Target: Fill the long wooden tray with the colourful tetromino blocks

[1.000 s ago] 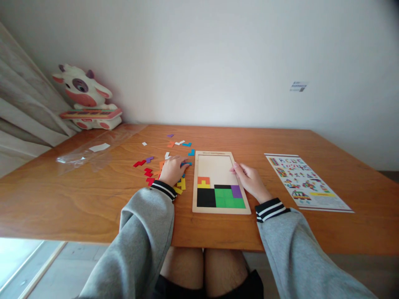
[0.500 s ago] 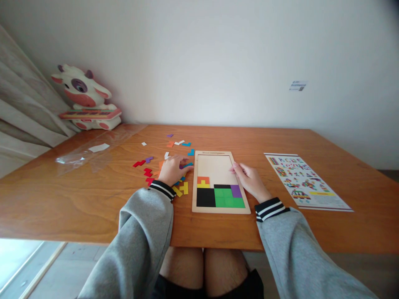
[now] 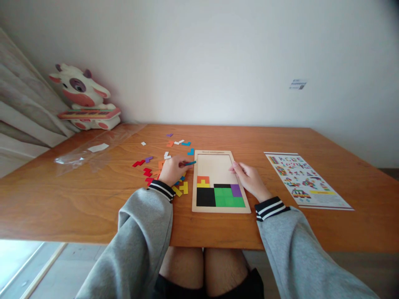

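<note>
Blue piece: the strip [image 3: 190,163] is sitting at the fingertips of the left hand [image 3: 172,170], pointing right, its tip reaching the left rim of the wooden board [image 3: 194,182].
Left hand: closing thumb and fingers in a pinch on that blue piece.
Right hand [image 3: 249,176]: pinching the board's right rim between thumb and fingers.
Board count: one, lying flat between the hands — orange, yellow, black, green and purple areas are filling its near part, bare wood showing beyond.
Loose count: two purple pieces [image 3: 149,159], two yellow pieces [image 3: 183,187] and, beyond the left hand, two blue ones [image 3: 186,143] are lying left of the board; red pieces [image 3: 147,171], white and orange ones are spreading around them, too crowded to count surely.
In the way: the left hand is covering part of the pile.
Around: one printed sheet [image 3: 307,180] is lying right; a clear bag [image 3: 75,155] and cow toy [image 3: 85,97] are resting far left.
</note>
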Tool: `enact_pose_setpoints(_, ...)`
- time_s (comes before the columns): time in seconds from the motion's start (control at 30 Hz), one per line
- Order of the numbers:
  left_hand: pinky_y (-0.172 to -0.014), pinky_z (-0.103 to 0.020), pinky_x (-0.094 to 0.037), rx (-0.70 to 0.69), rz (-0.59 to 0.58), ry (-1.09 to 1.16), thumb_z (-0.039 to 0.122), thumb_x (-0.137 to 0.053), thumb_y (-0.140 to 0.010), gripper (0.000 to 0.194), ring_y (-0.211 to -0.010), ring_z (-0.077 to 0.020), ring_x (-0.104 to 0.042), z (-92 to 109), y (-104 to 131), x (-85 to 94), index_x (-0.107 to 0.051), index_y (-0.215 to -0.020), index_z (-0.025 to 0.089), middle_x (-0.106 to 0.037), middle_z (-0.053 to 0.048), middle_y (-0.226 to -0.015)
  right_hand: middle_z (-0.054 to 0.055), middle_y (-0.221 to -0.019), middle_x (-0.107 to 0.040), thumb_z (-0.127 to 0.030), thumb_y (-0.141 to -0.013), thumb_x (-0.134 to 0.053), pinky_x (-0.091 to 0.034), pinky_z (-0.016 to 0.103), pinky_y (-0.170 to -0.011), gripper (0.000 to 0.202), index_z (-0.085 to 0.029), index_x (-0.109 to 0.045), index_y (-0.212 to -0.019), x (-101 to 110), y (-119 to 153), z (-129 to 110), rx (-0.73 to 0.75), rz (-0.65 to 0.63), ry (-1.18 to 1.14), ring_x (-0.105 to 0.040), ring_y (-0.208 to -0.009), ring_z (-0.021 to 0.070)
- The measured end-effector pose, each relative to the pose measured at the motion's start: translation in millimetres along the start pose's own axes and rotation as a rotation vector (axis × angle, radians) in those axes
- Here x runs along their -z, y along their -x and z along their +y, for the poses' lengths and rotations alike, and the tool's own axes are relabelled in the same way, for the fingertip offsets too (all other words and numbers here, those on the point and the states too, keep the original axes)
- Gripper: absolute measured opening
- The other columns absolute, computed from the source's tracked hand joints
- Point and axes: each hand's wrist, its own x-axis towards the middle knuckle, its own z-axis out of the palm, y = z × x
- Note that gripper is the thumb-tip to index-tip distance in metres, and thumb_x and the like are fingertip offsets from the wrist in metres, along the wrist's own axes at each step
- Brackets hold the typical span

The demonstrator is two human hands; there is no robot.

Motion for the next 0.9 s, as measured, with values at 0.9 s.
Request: enact_pose_setpoints(0.9, -0.082, -0.028, -0.055, -0.437, 0.002, 0.142, 0.032, -0.056, -0.095, 0.022, -0.087, -0.0166, -0.069, 52, 21, -32.6, -0.070, -0.106, 0.018, -0.074, -0.007, -0.097, 0.005, -0.091, -0.075, -0.037, -0.088, -0.064, -0.053, 0.031, -0.075, 0.022, -0.022, -0.070, -0.102, -18, 11, -26, 0.178, -0.095, 0.019, -0.069, -0.083, 0.0187)
